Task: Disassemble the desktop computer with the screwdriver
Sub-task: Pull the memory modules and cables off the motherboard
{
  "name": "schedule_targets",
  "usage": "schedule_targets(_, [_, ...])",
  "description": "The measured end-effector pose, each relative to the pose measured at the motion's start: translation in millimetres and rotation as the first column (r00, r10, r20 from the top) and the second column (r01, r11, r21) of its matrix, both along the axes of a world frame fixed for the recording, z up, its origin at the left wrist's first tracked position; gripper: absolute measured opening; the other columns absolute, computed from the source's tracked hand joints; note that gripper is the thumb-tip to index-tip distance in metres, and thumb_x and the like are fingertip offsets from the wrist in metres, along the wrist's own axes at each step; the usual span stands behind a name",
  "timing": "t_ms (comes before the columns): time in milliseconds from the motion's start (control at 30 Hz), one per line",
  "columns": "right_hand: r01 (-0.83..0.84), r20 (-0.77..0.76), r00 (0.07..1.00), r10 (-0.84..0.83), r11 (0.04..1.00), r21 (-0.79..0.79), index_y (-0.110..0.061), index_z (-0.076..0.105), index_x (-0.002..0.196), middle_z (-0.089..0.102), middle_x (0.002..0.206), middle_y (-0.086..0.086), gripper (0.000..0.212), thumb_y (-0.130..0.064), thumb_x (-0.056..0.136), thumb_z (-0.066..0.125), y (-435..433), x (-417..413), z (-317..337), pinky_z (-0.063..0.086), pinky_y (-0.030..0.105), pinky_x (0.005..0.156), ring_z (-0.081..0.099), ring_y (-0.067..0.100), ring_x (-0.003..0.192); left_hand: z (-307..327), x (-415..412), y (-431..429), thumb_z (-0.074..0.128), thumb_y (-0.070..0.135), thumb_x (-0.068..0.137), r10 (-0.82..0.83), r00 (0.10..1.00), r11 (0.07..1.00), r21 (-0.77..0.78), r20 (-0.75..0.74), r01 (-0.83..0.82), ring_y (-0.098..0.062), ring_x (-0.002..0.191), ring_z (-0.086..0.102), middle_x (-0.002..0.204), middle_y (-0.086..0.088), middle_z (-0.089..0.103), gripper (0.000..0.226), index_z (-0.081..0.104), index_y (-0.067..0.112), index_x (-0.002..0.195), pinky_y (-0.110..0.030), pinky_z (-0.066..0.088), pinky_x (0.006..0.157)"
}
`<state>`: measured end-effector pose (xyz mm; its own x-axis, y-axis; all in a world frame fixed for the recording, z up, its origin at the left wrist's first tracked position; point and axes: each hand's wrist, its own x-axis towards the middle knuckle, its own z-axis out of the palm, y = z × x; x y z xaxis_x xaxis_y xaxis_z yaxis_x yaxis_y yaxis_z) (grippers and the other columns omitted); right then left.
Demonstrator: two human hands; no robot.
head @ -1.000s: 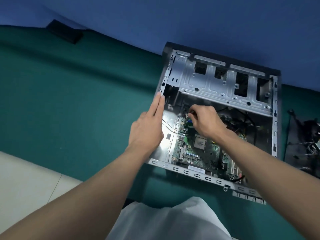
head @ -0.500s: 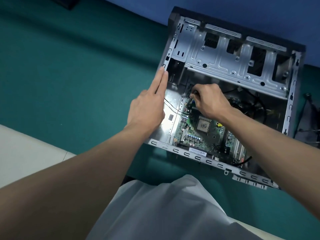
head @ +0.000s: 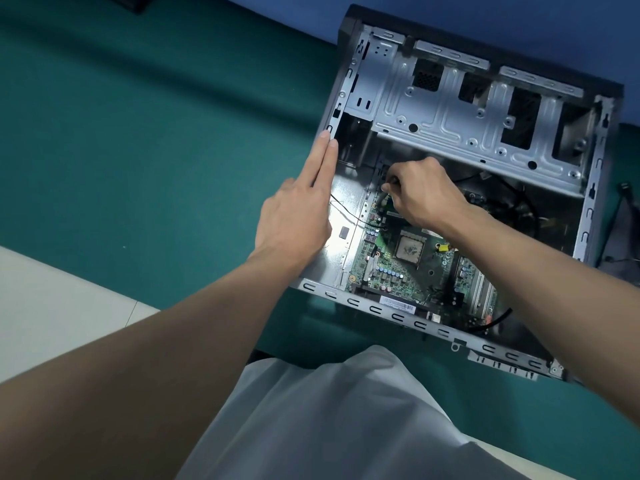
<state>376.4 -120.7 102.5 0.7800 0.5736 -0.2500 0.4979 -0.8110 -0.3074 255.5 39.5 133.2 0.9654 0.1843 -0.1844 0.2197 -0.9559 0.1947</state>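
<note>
An open desktop case [head: 446,133] lies on its side on a green mat, its metal drive cage at the far end. The green motherboard [head: 391,275] with a bare CPU [head: 410,249] sits in the near half. My left hand [head: 294,216] rests flat on the case's left edge, fingers straight and together. Inside the case, my right hand [head: 422,192] is curled over the motherboard's far left corner and pinches a small dark part [head: 390,184]; I cannot tell what it is. No screwdriver is visible.
Black cables [head: 623,202] lie on the mat to the right of the case. A thin black wire [head: 346,213] runs across the case floor under my left hand. White floor tiles [head: 52,306] border the mat at the left. A dark object [head: 138,3] lies far left.
The view has tilted, so the case sits higher in frame. Both hands keep their places: left on the case edge, right pinching at the motherboard's far corner.
</note>
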Motion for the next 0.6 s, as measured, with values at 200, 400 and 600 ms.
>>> schedule_targets(200, [-0.058,-0.114,0.993,0.034,0.975,-0.216,-0.005,0.048,0.065,0.050,0.065,0.010,0.019,0.001,0.083,0.046,17,3,8,0.038,0.030,0.048,0.050,0.025,0.054,-1,-1,1,0.054,-0.002,0.078,0.003,1.000,1.000,-0.014,0.014,-0.003,-0.021,0.067,0.041,0.160,0.016,-0.012,0.095,0.001,0.022,0.154,-0.033,0.033,0.052])
schedule_targets(400, [-0.122,-0.236,0.971,0.033,0.919,-0.376,-0.009,0.043,0.073,0.043,0.072,0.002,0.017,-0.006,0.090,0.038,30,7,14,0.039,0.035,0.065,0.048,0.019,0.064,-1,0,1,0.054,0.000,0.078,0.007,1.000,1.000,-0.025,0.011,-0.007,-0.022,0.067,0.042,0.159,0.017,-0.014,0.096,0.000,0.022,0.153,-0.033,0.034,0.052])
schedule_targets(600, [-0.246,-0.226,0.960,0.166,0.886,-0.393,-0.011,0.038,0.069,0.040,0.075,0.004,0.026,-0.005,0.094,0.034,31,10,18,0.043,0.036,0.066,0.045,0.018,0.066,-2,1,2,0.054,0.000,0.079,-0.001,1.000,1.000,-0.014,0.011,0.002,-0.023,0.070,0.042,0.158,0.017,-0.017,0.097,-0.003,0.023,0.153,-0.034,0.035,0.055])
